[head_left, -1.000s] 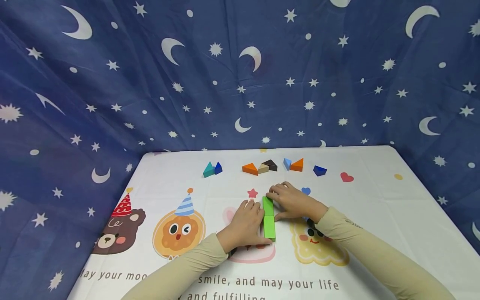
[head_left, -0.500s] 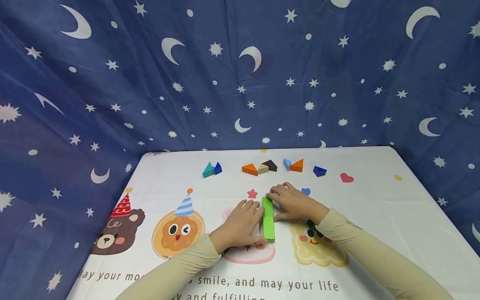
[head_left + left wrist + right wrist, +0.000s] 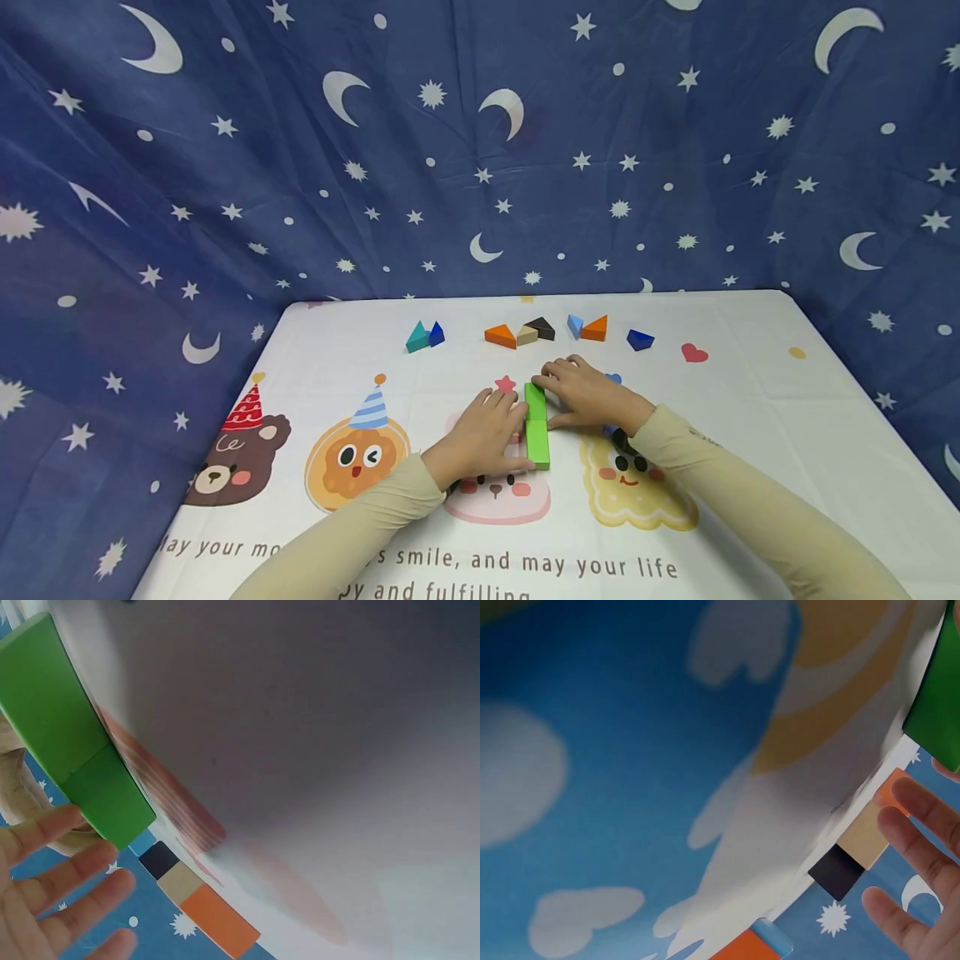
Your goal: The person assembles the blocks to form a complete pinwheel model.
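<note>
Green rectangular blocks lie end to end, near to far, on white tablecloth in the head view, the left hand touching their left side, the right hand their far end. Left wrist view: spread fingers at the far green block; black block, tan block and orange block beyond. Right wrist view: fingers likewise spread.

I see two green blocks lying end to end in the lower middle of the frame, a person's left hand touching them from the left, the right hand from the right. Higher up, small coloured blocks dot the bench, before a starry blue curtain.
</note>
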`<state>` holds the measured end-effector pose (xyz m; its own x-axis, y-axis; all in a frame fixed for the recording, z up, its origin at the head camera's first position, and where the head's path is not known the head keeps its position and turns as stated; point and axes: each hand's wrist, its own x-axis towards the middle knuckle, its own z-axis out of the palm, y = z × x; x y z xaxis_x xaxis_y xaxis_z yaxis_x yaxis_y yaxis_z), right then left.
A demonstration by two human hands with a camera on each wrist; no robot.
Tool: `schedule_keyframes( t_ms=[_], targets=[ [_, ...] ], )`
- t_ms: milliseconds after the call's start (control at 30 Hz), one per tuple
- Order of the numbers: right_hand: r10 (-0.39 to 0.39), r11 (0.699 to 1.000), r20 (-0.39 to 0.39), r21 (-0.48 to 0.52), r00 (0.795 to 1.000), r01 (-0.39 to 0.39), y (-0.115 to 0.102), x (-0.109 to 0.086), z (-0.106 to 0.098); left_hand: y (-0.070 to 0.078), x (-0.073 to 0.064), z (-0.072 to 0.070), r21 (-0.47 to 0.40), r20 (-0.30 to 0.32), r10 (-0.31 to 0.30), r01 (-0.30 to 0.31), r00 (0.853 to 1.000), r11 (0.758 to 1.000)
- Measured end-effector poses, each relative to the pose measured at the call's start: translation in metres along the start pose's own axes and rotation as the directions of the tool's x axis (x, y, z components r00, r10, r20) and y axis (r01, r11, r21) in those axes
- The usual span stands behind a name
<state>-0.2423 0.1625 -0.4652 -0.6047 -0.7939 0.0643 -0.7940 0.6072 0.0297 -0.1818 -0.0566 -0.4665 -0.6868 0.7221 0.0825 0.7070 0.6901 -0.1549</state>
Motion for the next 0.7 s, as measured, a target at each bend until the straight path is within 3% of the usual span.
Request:
schedule_keyframes(
  t_ms=[133,333,700],
  targets=[
    [-0.006,1.0,-0.001,0.008,1.0,0.006,0.0002,0.0005,0.0001,-0.0024,0.0003,-0.0013,-0.015,-0.028,0.057,-0.057,0.998,0.998],
    [-0.012,0.999,-0.008,-0.031,1.0,0.012,-0.0008,-0.0003,0.0013,-0.0029,0.0017,-0.003,0.006,-0.045,0.173,-0.173,0.984,0.985],
    [0.015,0.997,-0.03,-0.071,0.999,-0.017,0.0002,-0.0037,0.0052,-0.0027,0.0038,-0.0018,0.007,-0.031,0.209,-0.209,0.977,0.978]
  ],
)
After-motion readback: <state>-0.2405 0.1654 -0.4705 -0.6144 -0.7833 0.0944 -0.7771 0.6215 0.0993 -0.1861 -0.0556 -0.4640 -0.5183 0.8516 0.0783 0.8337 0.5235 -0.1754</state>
